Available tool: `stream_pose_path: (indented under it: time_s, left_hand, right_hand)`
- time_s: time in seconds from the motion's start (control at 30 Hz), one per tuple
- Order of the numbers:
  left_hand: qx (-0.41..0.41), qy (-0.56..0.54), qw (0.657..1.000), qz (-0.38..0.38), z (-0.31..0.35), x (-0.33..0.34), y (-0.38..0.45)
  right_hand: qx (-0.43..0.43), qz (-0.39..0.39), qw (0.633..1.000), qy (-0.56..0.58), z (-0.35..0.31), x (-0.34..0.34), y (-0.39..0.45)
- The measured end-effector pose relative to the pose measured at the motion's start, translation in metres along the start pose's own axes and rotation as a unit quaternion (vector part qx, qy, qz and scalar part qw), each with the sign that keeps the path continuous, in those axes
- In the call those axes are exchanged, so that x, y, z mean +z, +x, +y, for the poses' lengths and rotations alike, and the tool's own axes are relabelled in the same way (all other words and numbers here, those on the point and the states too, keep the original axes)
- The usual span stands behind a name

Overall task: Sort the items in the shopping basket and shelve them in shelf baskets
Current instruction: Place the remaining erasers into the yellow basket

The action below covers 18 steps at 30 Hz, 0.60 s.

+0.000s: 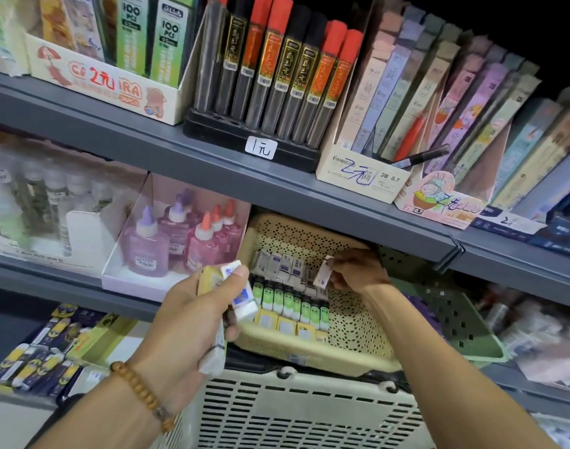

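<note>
Left hand [193, 315] grips a bundle of small boxed erasers [241, 293], white and yellow, in front of the beige perforated plastic shelf basket [351, 338]. Right hand [358, 270] pinches one small pinkish boxed eraser [322, 272] over the rows inside that basket. White slotted shopping basket [296, 413] sits below.

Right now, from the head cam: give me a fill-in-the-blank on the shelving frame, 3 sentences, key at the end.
1. The right hand pinches a small eraser over the ____ shelf basket.
2. The left hand, which wears a bead bracelet on its wrist, grips ____ erasers rather than one.
3. In the basket, the row of green-and-black erasers lies between a white-boxed row behind it and a ____ row in front.

Missing words: beige; several; yellow
</note>
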State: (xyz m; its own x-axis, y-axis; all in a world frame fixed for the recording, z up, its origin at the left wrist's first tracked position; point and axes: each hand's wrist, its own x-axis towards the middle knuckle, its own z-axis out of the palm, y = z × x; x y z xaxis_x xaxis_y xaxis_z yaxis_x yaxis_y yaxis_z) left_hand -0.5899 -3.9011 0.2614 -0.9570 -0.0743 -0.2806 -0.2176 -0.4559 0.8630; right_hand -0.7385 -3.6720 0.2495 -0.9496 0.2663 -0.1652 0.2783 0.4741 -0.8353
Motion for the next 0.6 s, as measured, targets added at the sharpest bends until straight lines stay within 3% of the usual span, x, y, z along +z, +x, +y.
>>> stream_pose_path:
  time_s: [0.27,0.37,0.43,0.53,0.6]
  left_hand:
    - [0.014,0.024,0.999,0.032,0.004,0.001,-0.003]
    - [0.02,0.033,0.999,0.027,0.004,0.002,-0.003]
    - [0.033,0.049,0.998,0.016,0.003,0.003,-0.003]
    - [0.039,0.053,0.998,0.021,-0.001,0.004,-0.003]
    - [0.035,0.043,0.998,0.028,-0.002,0.005,-0.004]
  right_hand:
    - [0.042,-0.093,0.993,-0.057,0.005,0.03,0.035]
    - [-0.042,-0.049,0.99,-0.124,-0.001,0.025,0.02]
    - [-0.09,-0.053,0.993,-0.062,-0.015,0.023,-0.008]
    - [-0.123,-0.181,0.974,0.059,-0.037,0.021,-0.06]
    - [-0.161,-0.256,0.952,0.049,-0.048,0.022,-0.091]
